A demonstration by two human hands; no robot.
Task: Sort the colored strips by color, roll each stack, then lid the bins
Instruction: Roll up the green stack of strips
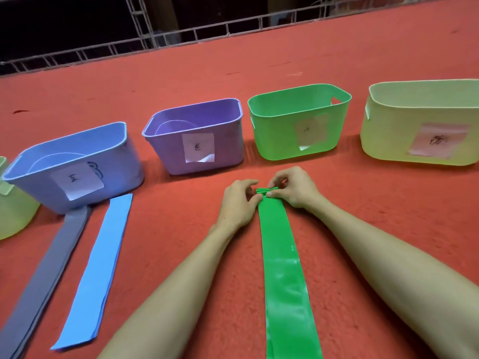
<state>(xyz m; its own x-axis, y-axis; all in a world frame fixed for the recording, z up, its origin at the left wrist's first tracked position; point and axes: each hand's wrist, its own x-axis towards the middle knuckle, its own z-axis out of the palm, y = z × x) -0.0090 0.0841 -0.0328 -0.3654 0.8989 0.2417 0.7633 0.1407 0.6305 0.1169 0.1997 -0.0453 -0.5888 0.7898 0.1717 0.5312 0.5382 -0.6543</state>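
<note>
1. Green strips (282, 268) lay stacked lengthwise on the red surface (181, 229), running from the near edge toward the green bin (274, 136) and stopping short of it.
2. The stack's far end was curled into a small tight roll (267, 190). The rest lay flat.
3. Left grip (239, 200): fingers curled, thumb and fingertips pinching the roll's left end.
4. Right grip (293, 189): fingers curled over the top, thumb underneath, pinching the roll's right end.
5. Bare forearms flanked the stack, one on each side.
6. Blue strips (96, 268) lay flat in front of the blue bin (124, 172), their far end near its base.
7. Grey strips (44, 275) lay just left of the blue ones, their far end against the blue bin's base.
8. Bin row, left to right: a pale bin (15, 218) cut off by the frame edge, then blue, purple bin (228, 149), green, yellow bin (383, 136). None had a lid on.
9. The four full-view bins had paper labels on their fronts. The writing was unreadable.
10. There was a curved shape inside the blue and purple bins, but what it was couldn't be told.
</note>
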